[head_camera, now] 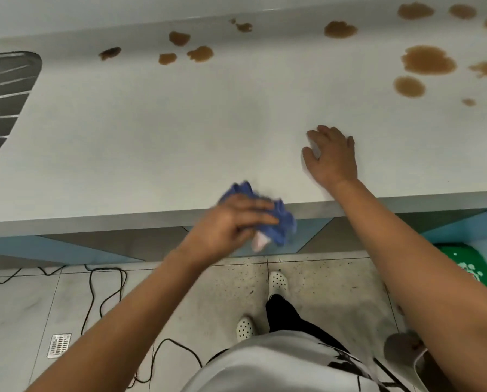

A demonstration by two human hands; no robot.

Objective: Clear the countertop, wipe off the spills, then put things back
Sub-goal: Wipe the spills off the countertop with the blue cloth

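The left hand has its fingers clamped on a crumpled blue cloth, apparently pink underneath, at the near edge of the white countertop. The right hand rests on the countertop, fingers spread, nearer than the brown spills along its far side.

My left hand grips a crumpled blue cloth at the near edge of the pale grey countertop, low in the frame's centre. My right hand rests flat on it, centre right. Brown spilled puddles dot the top and upper right.
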